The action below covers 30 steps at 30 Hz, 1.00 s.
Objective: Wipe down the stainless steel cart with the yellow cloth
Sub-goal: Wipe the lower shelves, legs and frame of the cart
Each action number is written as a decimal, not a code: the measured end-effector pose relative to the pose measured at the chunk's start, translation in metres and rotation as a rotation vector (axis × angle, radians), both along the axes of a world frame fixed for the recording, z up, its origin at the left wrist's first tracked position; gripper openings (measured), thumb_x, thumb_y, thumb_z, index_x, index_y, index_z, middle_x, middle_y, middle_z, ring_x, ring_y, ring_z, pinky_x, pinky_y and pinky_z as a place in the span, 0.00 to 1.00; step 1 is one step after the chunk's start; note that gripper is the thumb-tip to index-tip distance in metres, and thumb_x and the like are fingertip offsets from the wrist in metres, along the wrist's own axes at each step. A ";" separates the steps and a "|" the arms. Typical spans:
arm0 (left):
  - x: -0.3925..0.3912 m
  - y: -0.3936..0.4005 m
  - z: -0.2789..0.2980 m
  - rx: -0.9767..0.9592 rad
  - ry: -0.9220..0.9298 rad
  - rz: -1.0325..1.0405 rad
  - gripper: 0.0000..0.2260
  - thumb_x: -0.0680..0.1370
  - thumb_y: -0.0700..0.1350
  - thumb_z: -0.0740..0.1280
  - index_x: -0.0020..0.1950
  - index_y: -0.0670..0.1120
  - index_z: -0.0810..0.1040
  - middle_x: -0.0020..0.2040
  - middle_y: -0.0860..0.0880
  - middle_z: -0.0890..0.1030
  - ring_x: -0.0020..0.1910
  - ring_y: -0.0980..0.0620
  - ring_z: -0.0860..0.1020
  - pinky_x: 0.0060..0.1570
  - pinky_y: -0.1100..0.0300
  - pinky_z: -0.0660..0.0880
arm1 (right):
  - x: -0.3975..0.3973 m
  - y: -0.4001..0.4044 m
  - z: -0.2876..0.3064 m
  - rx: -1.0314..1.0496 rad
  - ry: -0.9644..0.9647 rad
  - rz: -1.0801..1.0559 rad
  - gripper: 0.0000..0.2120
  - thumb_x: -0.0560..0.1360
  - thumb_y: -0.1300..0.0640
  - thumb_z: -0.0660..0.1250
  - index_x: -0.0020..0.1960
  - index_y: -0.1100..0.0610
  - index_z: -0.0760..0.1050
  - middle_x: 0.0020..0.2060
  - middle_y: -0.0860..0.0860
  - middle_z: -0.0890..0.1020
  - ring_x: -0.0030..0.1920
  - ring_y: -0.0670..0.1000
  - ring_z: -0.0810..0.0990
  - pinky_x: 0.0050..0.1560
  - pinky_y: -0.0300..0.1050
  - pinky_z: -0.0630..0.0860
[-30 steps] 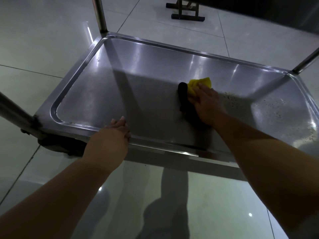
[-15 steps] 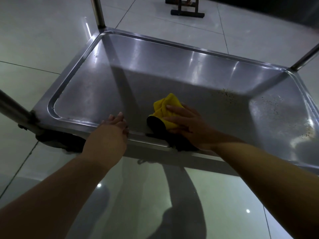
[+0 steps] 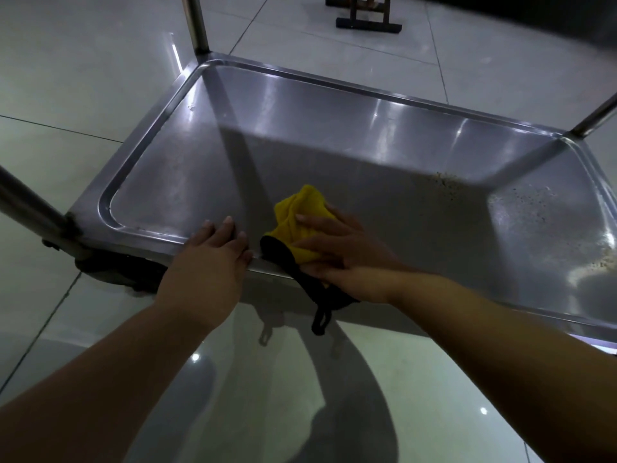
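The stainless steel cart's shelf [image 3: 334,128] is a shallow tray with a raised rim, seen from above. A yellow cloth [image 3: 300,212] with a black edge and a black loop lies at the near rim, its black part hanging over the edge. My right hand [image 3: 340,252] presses flat on the cloth with straight fingers pointing left. My left hand [image 3: 213,252] rests on the near rim just left of the cloth, fingers straight. Specks of dirt [image 3: 521,202] cover the right part of the shelf.
Steel posts rise at the cart's corners: far left [image 3: 197,25], far right [image 3: 597,115], near left [image 3: 30,205]. A dark caster [image 3: 113,272] sits under the near left corner. A dark stand [image 3: 367,18] is on the glossy tile floor beyond.
My right hand dragged the cloth from the shelf's middle toward the near rim, then slightly further over the edge. My left hand stayed on the rim.
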State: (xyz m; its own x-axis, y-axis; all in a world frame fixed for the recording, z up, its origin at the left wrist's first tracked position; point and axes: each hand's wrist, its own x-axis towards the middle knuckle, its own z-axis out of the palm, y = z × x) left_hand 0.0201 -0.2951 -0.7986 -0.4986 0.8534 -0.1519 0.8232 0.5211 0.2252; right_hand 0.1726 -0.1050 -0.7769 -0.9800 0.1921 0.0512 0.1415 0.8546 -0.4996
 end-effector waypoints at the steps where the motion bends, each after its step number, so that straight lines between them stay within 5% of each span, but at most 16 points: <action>1: 0.002 0.001 0.002 0.008 0.002 0.014 0.28 0.79 0.52 0.42 0.58 0.38 0.77 0.61 0.37 0.75 0.61 0.33 0.70 0.58 0.42 0.69 | 0.002 0.003 0.002 -0.027 0.017 0.030 0.24 0.70 0.40 0.63 0.62 0.48 0.77 0.69 0.38 0.65 0.76 0.52 0.54 0.73 0.46 0.53; 5: 0.014 0.005 0.015 0.168 0.016 0.057 0.17 0.77 0.47 0.54 0.49 0.39 0.79 0.54 0.37 0.78 0.53 0.33 0.75 0.56 0.41 0.73 | 0.016 0.033 -0.005 0.018 0.057 -0.032 0.20 0.73 0.49 0.65 0.64 0.48 0.75 0.69 0.40 0.63 0.74 0.56 0.58 0.73 0.49 0.54; 9: 0.027 0.011 0.019 0.256 -0.036 0.014 0.11 0.72 0.42 0.64 0.47 0.39 0.83 0.55 0.37 0.80 0.55 0.32 0.77 0.55 0.36 0.72 | 0.037 0.064 -0.012 0.110 0.059 -0.266 0.25 0.73 0.41 0.59 0.66 0.50 0.74 0.71 0.51 0.68 0.72 0.62 0.64 0.72 0.60 0.59; 12: 0.039 0.025 0.022 0.284 -0.114 -0.016 0.17 0.73 0.50 0.62 0.55 0.42 0.82 0.64 0.41 0.76 0.65 0.37 0.71 0.66 0.44 0.64 | 0.056 0.073 -0.010 0.108 0.016 -0.370 0.29 0.72 0.37 0.57 0.67 0.51 0.74 0.71 0.52 0.68 0.72 0.62 0.62 0.72 0.60 0.58; 15: 0.057 0.042 0.028 0.279 -0.187 -0.058 0.23 0.74 0.57 0.61 0.64 0.46 0.77 0.72 0.48 0.68 0.73 0.45 0.62 0.70 0.59 0.52 | 0.075 0.060 -0.009 0.110 0.004 -0.308 0.33 0.69 0.27 0.56 0.67 0.46 0.72 0.71 0.42 0.64 0.74 0.61 0.59 0.71 0.59 0.59; 18: 0.072 0.056 0.030 0.345 -0.152 -0.145 0.20 0.74 0.54 0.68 0.61 0.45 0.79 0.70 0.47 0.70 0.72 0.41 0.63 0.68 0.53 0.61 | 0.095 0.049 -0.003 0.071 0.000 -0.205 0.31 0.69 0.27 0.57 0.67 0.40 0.70 0.73 0.40 0.61 0.76 0.54 0.55 0.72 0.51 0.56; 22: 0.076 0.066 0.029 0.188 -0.209 -0.203 0.25 0.74 0.61 0.62 0.66 0.48 0.75 0.74 0.53 0.62 0.76 0.49 0.54 0.71 0.60 0.50 | 0.107 0.044 -0.002 0.171 0.052 -0.145 0.28 0.73 0.33 0.60 0.68 0.45 0.72 0.73 0.45 0.65 0.75 0.55 0.57 0.72 0.54 0.60; 26: 0.071 0.067 0.028 0.128 -0.238 -0.238 0.32 0.68 0.63 0.52 0.64 0.49 0.76 0.75 0.53 0.61 0.76 0.49 0.53 0.71 0.59 0.50 | 0.102 0.038 -0.007 0.238 0.078 -0.169 0.26 0.74 0.34 0.60 0.66 0.47 0.74 0.72 0.47 0.67 0.73 0.59 0.61 0.68 0.60 0.65; 30: 0.066 0.064 0.027 0.073 -0.192 -0.254 0.22 0.79 0.60 0.55 0.69 0.52 0.70 0.77 0.56 0.54 0.76 0.52 0.47 0.71 0.62 0.45 | 0.095 0.032 -0.010 0.228 0.103 -0.183 0.26 0.74 0.34 0.59 0.67 0.45 0.70 0.72 0.48 0.67 0.73 0.61 0.61 0.67 0.62 0.66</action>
State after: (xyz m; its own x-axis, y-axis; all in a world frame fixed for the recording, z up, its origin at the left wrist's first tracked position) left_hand 0.0862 -0.2313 -0.7715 -0.2368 0.9589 -0.1564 0.8637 0.2815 0.4181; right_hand 0.2672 -0.0734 -0.7869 -0.9177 0.3370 0.2103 0.2619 0.9114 -0.3175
